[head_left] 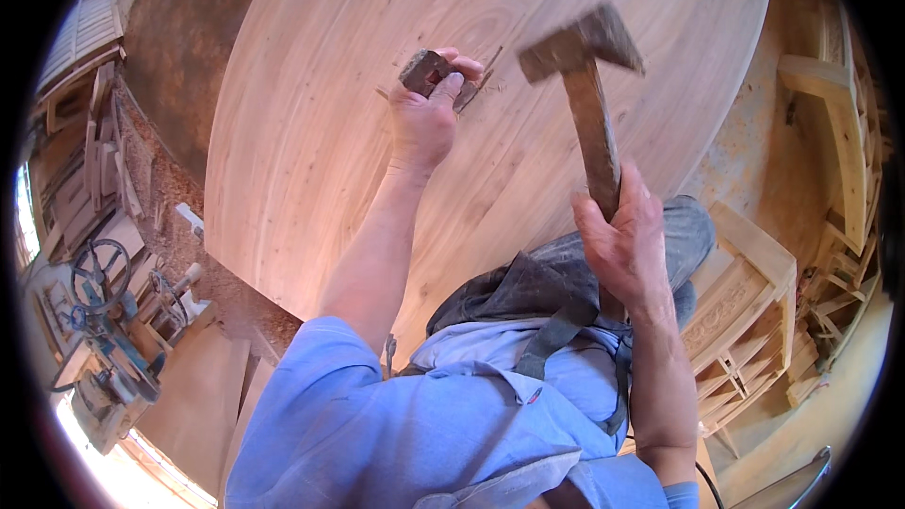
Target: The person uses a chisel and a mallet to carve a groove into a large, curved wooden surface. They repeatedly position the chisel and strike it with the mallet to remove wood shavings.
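Observation:
My left hand (pixel 429 123) is closed around a dark, blocky tool (pixel 426 72) above the broad wooden panel (pixel 320 123). Its worn end sticks out over my thumb; my fingers hide much of it, and I cannot make out its exact kind. A thin dark strip (pixel 490 68) shows beside the fingers, with small splinters near it on the wood. My right hand (pixel 625 243) grips the wooden handle of a hammer (pixel 594 132). The hammer is raised, its heavy metal head apart from the left hand's tool and slightly blurred by motion.
My bent leg in dark trousers (pixel 566 273) lies against the panel's near edge. Woodworking machinery with a handwheel (pixel 101 275) stands at the left, by wood shavings (pixel 174 170) and stacked boards. Wooden furniture frames (pixel 754 292) stand to the right.

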### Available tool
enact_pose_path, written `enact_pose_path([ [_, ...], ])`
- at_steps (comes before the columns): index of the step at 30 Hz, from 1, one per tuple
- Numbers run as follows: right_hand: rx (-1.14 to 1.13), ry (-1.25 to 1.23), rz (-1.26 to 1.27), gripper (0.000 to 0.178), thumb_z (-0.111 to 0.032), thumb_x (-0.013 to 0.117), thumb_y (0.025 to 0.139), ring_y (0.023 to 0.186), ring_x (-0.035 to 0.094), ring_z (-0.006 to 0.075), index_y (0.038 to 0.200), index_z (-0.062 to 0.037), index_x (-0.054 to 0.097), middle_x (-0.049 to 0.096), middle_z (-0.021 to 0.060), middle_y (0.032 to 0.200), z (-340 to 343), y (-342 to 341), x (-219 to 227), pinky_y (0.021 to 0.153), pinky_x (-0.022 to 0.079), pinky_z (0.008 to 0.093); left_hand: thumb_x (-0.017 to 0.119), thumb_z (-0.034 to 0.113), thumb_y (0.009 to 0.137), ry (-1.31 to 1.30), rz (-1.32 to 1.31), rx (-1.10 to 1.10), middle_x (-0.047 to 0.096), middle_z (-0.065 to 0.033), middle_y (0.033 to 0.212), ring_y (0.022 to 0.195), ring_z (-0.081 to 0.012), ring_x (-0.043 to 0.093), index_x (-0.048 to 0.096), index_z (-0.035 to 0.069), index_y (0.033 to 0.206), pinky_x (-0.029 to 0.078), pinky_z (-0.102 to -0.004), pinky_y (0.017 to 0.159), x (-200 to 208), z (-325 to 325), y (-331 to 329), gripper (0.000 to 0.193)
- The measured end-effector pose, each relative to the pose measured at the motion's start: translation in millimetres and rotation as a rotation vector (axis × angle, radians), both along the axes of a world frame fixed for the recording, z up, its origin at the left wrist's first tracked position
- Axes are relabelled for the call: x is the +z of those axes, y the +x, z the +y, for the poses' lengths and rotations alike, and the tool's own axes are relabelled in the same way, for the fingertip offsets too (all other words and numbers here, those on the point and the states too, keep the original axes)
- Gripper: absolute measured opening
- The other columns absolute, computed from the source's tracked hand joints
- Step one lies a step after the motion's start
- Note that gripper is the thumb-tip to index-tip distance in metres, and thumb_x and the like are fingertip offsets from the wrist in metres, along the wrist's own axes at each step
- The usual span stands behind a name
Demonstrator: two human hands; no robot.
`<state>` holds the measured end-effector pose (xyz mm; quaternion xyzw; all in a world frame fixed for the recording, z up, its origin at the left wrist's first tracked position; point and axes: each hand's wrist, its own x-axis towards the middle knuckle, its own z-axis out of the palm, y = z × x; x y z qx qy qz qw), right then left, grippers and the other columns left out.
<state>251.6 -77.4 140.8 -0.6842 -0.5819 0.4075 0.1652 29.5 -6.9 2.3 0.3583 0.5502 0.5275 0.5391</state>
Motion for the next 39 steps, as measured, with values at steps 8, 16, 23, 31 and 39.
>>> enact_pose_path([
  [8, 0.514, 0.043, -0.313, 0.018, -0.015, 0.062, 0.094, 0.074, 0.065, 0.0459, 0.101, -0.0051, 0.049, 0.064, 0.0224, 0.075, 51, -35, 30, 0.068, 0.049, 0.0564, 0.054, -0.01, 0.098, 0.164, 0.049, -0.036, 0.073, -0.0078, 0.106, 0.106, -0.0147, 0.067, 0.062, -0.002, 0.119, 0.053, -0.0299, 0.095, -8, -15, 15, 0.023],
  [16, 0.102, -0.049, -0.319, 0.024, -0.015, 0.064, 0.093, 0.082, 0.066, 0.0511, 0.107, -0.0011, 0.051, 0.067, 0.0284, 0.081, -5, 19, -2, 0.073, 0.052, 0.0574, 0.056, -0.011, 0.097, 0.097, 0.073, -0.216, 0.074, -0.0051, 0.108, 0.106, -0.0156, 0.069, 0.066, 0.0, 0.12, 0.054, -0.0296, 0.097, 5, -4, -9, 0.027],
  [23, -0.027, -0.168, -0.325, 0.023, -0.016, 0.063, 0.092, 0.083, 0.065, 0.0524, 0.106, -0.0019, 0.051, 0.066, 0.0301, 0.082, -59, 54, -29, 0.073, 0.05, 0.058, 0.058, -0.009, 0.098, 0.417, 0.549, 0.249, 0.075, -0.0045, 0.101, 0.097, -0.0153, 0.072, 0.072, 0.001, 0.101, 0.058, -0.0307, 0.09, 50, 27, -19, 0.018],
  [31, -0.046, -0.168, -0.19, 0.025, -0.017, 0.064, 0.092, 0.084, 0.066, 0.0503, 0.109, -0.0026, 0.053, 0.067, 0.0284, 0.081, -46, 43, -33, 0.074, 0.051, 0.0564, 0.058, -0.012, 0.094, 0.17, -0.011, 0.016, 0.077, -0.0105, 0.105, 0.101, -0.0183, 0.072, 0.065, 0.002, 0.111, 0.057, -0.0354, 0.093, 23, 25, 13, 0.023],
  [39, -0.037, -0.217, -0.189, 0.026, -0.016, 0.064, 0.091, 0.084, 0.066, 0.0506, 0.11, -0.0024, 0.053, 0.066, 0.0294, 0.08, -43, 43, -34, 0.074, 0.051, 0.0564, 0.055, -0.013, 0.095, 0.079, 0.074, 0.007, 0.076, -0.0105, 0.105, 0.102, -0.019, 0.072, 0.065, 0.0, 0.111, 0.057, -0.0352, 0.094, 18, 14, 18, 0.022],
])
